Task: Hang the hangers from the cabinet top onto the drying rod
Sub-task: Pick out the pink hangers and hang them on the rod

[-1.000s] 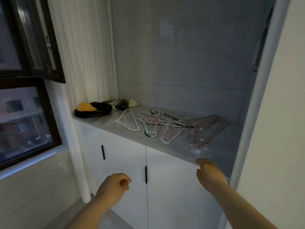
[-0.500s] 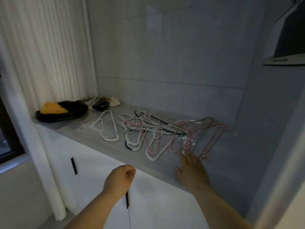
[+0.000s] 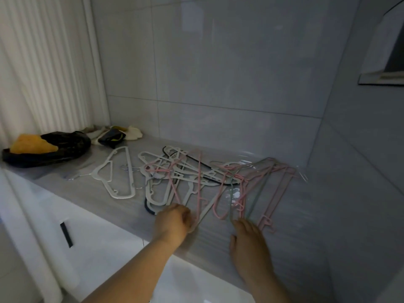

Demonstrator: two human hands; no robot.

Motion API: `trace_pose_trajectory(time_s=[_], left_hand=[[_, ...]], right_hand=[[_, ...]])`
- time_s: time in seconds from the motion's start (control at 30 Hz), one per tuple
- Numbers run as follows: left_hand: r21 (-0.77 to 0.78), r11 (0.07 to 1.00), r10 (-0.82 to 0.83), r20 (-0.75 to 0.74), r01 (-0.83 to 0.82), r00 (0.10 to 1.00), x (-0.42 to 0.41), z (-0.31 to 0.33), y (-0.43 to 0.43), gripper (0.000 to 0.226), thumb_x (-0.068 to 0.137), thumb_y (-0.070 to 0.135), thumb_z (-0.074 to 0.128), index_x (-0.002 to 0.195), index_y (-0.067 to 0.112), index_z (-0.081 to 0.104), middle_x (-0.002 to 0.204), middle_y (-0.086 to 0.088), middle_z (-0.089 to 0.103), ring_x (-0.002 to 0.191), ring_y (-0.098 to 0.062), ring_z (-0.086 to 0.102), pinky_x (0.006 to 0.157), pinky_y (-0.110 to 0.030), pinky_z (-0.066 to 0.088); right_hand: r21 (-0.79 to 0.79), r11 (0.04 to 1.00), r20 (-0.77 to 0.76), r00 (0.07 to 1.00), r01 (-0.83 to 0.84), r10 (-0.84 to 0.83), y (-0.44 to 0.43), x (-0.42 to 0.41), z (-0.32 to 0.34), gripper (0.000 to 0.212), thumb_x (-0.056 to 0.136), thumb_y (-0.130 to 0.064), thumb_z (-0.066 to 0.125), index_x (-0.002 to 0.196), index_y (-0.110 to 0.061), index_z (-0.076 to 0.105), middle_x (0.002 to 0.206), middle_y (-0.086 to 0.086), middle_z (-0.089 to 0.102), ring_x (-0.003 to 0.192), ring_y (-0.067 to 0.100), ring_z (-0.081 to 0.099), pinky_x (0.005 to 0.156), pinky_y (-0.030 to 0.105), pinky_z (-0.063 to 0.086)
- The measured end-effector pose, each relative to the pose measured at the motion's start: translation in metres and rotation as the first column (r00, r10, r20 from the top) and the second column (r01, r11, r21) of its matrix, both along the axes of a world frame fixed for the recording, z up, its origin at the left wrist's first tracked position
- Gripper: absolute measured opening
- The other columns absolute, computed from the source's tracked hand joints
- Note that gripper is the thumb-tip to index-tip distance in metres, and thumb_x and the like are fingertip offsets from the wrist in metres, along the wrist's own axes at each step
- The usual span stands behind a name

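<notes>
We see two bare hands reaching in from the bottom of the frame onto a grey stone-look cabinet top [image 3: 306,217] covered in clear film. The tangle of thin plastic hangers [image 3: 199,182] in pink, off-white, pale green and black lies flat in the middle of the frame, spread across this top, with its near ends toward the front edge.

The left hand [image 3: 172,221] sits at centre bottom. Its fingers are curled at the near corner of an off-white hanger [image 3: 209,208] in the tangle. We cannot tell whether they pinch it or only touch it, as that spot is blurred.

The right hand [image 3: 249,241] is just to the right of the left hand and lies palm down. Its fingers are straight and slightly spread, and its fingertips reach the near end of a pale green hanger [image 3: 258,191] and the pink ones beside it. It closes on nothing.

To the left of the tangle and apart from it, a single white plastic hanger [image 3: 131,171] lies flat on its own. At the far left of the top is a crumpled black plastic bag [image 3: 65,147] with a yellow lump [image 3: 30,145] showing at its left end. Behind the bag, against the wall, is a small heap of pale and dark cloth items [image 3: 115,134].

A white pleated curtain [image 3: 43,62] fills the upper left and a glossy grey tiled wall [image 3: 218,62] fills the upper centre. Below the top, at lower left, we see white cabinet doors [image 3: 98,237] with a black bar handle [image 3: 66,235].
</notes>
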State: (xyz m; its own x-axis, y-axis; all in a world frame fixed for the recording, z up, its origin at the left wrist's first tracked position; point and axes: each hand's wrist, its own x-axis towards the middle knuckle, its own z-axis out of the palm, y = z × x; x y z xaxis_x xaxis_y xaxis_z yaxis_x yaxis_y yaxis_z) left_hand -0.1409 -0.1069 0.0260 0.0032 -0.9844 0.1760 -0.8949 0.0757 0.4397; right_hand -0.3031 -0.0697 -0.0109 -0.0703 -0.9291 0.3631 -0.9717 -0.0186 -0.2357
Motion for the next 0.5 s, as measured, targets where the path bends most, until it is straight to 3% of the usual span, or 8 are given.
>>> trace_pose_trajectory(time_s=[0.1,0.2,0.33,0.43,0.5], left_hand=[[-0.024,0.998,-0.061,0.092,0.063,0.994,-0.034,0.005,-0.007,0.032,0.093,0.028,0.041,0.117,0.021,0.061,0.126,-0.004,0.059,0.117,-0.024,0.052,0.095,-0.029,0.041],[0.093,0.989,-0.124,0.115,0.113,0.986,-0.067,0.007,-0.015,0.035,0.091,0.040,0.044,0.109,0.020,0.065,0.120,-0.008,0.061,0.112,-0.027,0.055,0.094,-0.033,0.043],[0.185,0.978,-0.141,0.224,0.100,0.964,-0.089,0.007,-0.028,0.042,0.088,0.045,0.046,0.106,0.012,0.065,0.118,-0.010,0.061,0.114,-0.028,0.052,0.092,-0.035,0.039],[0.197,0.979,-0.101,0.201,0.061,0.974,-0.088,0.005,-0.038,0.033,0.089,0.032,0.046,0.101,0.010,0.067,0.114,-0.012,0.064,0.110,-0.029,0.055,0.090,-0.034,0.042],[0.180,0.982,-0.078,0.153,0.049,0.985,-0.085,0.004,-0.040,0.030,0.088,0.024,0.045,0.099,0.006,0.067,0.111,-0.014,0.065,0.108,-0.030,0.056,0.088,-0.033,0.044]], right_hand=[[0.053,0.996,0.017,0.997,0.076,-0.077,-0.001,-0.002,0.002,0.047,0.050,-0.024,0.045,0.082,-0.005,0.074,0.082,0.008,0.074,0.070,0.025,0.072,0.062,0.036,0.058],[0.156,0.974,0.073,0.981,0.165,-0.178,-0.004,-0.005,0.000,0.051,0.049,-0.026,0.047,0.082,0.003,0.073,0.084,0.018,0.073,0.074,0.033,0.072,0.066,0.046,0.057],[0.190,0.959,0.073,0.971,0.210,-0.227,-0.004,-0.003,0.001,0.058,0.052,-0.034,0.055,0.084,0.011,0.072,0.086,0.024,0.072,0.078,0.036,0.072,0.071,0.047,0.056],[0.156,0.960,0.061,0.968,0.231,-0.242,-0.005,-0.001,0.004,0.062,0.069,-0.034,0.052,0.108,0.012,0.064,0.113,0.032,0.062,0.103,0.041,0.064,0.105,0.041,0.040],[0.159,0.958,0.074,0.965,0.239,-0.253,-0.009,-0.002,-0.003,0.065,0.064,-0.039,0.039,0.093,0.010,0.071,0.101,0.029,0.069,0.092,0.039,0.069,0.096,0.038,0.032]])
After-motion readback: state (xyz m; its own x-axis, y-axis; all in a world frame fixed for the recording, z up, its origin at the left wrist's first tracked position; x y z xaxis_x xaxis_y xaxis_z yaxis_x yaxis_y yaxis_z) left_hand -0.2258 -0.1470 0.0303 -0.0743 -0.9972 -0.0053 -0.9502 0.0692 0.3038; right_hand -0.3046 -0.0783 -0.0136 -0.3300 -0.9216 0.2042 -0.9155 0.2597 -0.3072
